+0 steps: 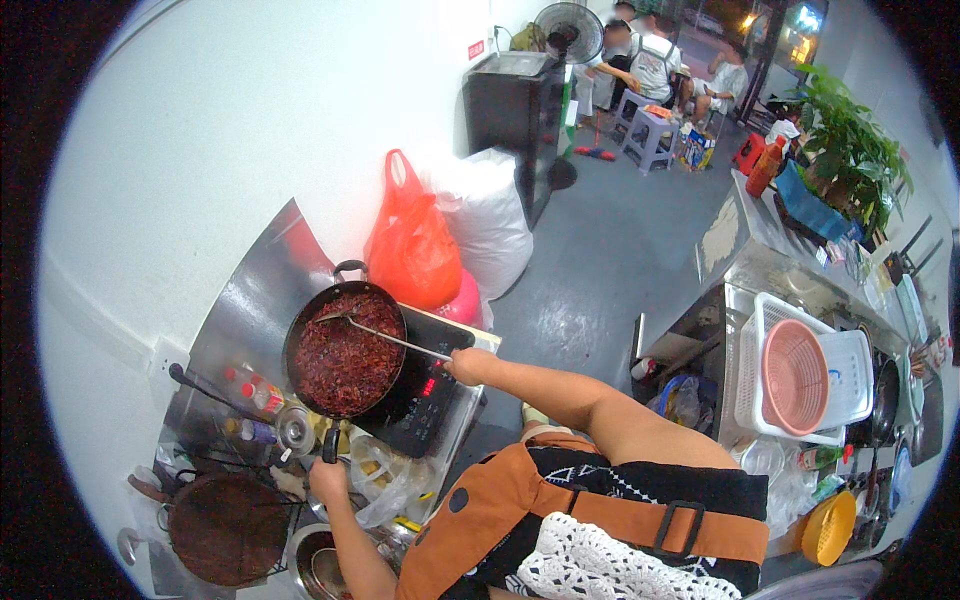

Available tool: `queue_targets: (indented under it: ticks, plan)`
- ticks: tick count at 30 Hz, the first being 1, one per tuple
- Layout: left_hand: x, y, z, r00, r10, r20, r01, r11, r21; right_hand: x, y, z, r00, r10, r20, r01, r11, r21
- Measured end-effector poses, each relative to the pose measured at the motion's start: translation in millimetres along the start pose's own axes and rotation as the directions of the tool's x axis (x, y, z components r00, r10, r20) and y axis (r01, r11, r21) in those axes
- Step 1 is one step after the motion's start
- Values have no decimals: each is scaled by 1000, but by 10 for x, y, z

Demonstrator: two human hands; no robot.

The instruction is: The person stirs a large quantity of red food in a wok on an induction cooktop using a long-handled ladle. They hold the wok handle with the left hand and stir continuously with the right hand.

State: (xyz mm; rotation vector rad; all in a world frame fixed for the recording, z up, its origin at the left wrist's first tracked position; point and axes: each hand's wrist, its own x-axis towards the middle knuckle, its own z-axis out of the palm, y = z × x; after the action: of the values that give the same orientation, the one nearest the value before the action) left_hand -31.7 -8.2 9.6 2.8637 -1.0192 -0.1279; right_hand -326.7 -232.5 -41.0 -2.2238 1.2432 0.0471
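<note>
A black wok [315, 401] rests on an induction cooker [420, 420] whose panel shows lit red digits. Dark red, chili-like shredded food [345, 367] fills much of it. My right hand [472, 367] is closed around the end of a long metal spatula [390, 335]. The spatula's blade lies on the food near the far side of the wok. With my left hand [328, 481] I grip the wok's black side handle [331, 446]. A second loop handle [351, 266] stands free at the opposite rim.
Condiment bottles [262, 397] and a round wooden board [227, 529] stand by the wall. A red plastic bag [416, 247] and white sack [491, 217] sit beyond the wok. Across the aisle, a steel counter [750, 262] bears a pink basket [795, 375]. Several people [654, 67] sit farther off.
</note>
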Motion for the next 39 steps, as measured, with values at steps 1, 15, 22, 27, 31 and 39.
queue_targets:
  ticks: [1, 15, 22, 27, 31, 39]
  plan:
    - [2, 0, 2, 1000, -6, -1, 6, 1000, 2, 2, 2, 5, 1000, -4, -7, 4, 1000, 6]
    - [85, -79, 129, 1000, 3, -1, -3, 1000, -3, 49, 39, 93, 1000, -24, 0, 24, 1000, 8]
    - [74, -75, 107, 1000, -14, 18, 15, 1000, -2, -27, -8, -112, 996, -45, 81, 45, 999, 5]
    - [59, -49, 148, 999, -39, -12, 39, 999, -2, 46, 157, -394, 978, -139, 156, 151, 986, -66]
    - [104, 5, 147, 999, 23, 49, -23, 1000, -3, 199, 525, -580, 984, -125, 130, 130, 991, -37]
    - [-189, -6, -23, 992, -126, 13, 125, 990, 63, 318, 609, -572, 967, -182, 177, 198, 977, -77]
